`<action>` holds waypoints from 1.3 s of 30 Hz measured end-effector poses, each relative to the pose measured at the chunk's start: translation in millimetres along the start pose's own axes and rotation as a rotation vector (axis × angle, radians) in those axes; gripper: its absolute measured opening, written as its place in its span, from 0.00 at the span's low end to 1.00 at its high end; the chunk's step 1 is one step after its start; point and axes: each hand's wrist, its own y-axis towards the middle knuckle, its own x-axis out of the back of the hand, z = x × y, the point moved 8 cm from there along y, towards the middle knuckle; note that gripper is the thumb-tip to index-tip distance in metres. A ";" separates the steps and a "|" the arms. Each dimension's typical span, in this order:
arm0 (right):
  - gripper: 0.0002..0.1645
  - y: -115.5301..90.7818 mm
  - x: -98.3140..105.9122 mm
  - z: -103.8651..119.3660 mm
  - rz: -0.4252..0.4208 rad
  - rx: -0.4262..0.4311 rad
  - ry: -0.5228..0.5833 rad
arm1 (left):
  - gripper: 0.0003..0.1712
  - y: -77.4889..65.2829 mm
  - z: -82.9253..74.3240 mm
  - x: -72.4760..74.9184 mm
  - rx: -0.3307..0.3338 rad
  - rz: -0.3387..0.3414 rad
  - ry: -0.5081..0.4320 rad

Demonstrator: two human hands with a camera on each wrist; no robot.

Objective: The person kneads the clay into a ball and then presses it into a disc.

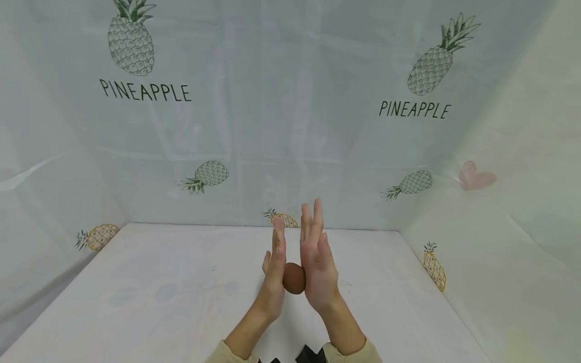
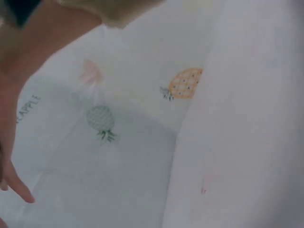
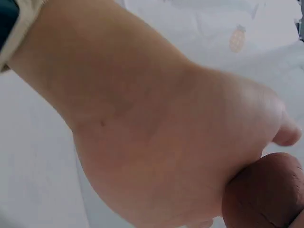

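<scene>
A brown ball of modelling clay (image 1: 294, 279) is held between two upright palms in the head view. My left hand (image 1: 275, 269) presses on its left side, fingers straight and pointing up and away. Against its right side lies the palm of my right hand (image 1: 319, 267), fingers likewise extended. In the right wrist view, fine cracks mark the surface of the clay ball (image 3: 266, 192), which sits against the heel of the right hand (image 3: 180, 142). The left wrist view catches only part of a hand (image 2: 7, 128) and forearm at its left edge.
Below the hands spreads a white tabletop (image 1: 181, 302) with faint stains. Sheeting printed with pineapples (image 1: 131, 45) hangs behind it and along both sides. A pink heart (image 1: 475, 176) is printed on the right side sheet. Light sleeves (image 1: 354, 353) cover the forearms.
</scene>
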 end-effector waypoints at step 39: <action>0.36 -3.2 -13.1 -5.3 0.024 -0.019 0.025 | 0.36 5.6 -8.9 19.4 -0.012 -0.038 0.130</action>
